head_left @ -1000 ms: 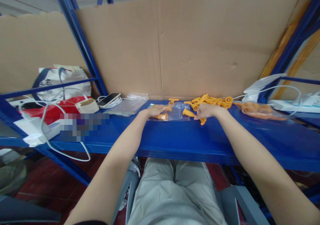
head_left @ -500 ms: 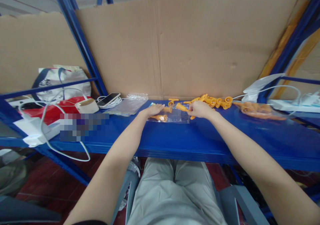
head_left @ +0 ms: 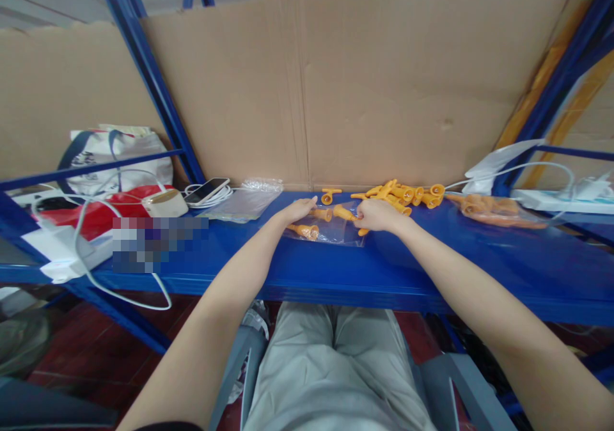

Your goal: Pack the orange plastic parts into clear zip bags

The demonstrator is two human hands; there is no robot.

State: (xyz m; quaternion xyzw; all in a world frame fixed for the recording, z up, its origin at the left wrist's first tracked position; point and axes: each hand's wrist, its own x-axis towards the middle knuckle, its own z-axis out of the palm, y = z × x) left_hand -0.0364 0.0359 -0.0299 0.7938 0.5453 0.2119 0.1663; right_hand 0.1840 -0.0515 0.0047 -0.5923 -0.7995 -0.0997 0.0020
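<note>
A small clear plastic bag (head_left: 336,231) lies on the blue shelf (head_left: 336,265) with a few orange plastic pieces in it. My left hand (head_left: 298,210) rests flat on the bag's left end, fingers stretched out, holding it down. My right hand (head_left: 377,213) is closed on an orange plastic piece (head_left: 344,213) and holds it at the bag's right end, with another orange bit showing under the fingers. A loose heap of orange pieces (head_left: 403,194) sits just behind my right hand.
A filled clear bag of orange pieces (head_left: 494,210) lies to the right, by a white power strip (head_left: 551,199) and cable. To the left are empty clear bags (head_left: 249,201), a phone (head_left: 207,190), a white charger (head_left: 57,252) and a tote bag (head_left: 115,156). Cardboard (head_left: 336,92) backs the shelf.
My right hand has moved left from the heap to the bag with an orange piece in its fingers. My left hand has stayed on the bag.
</note>
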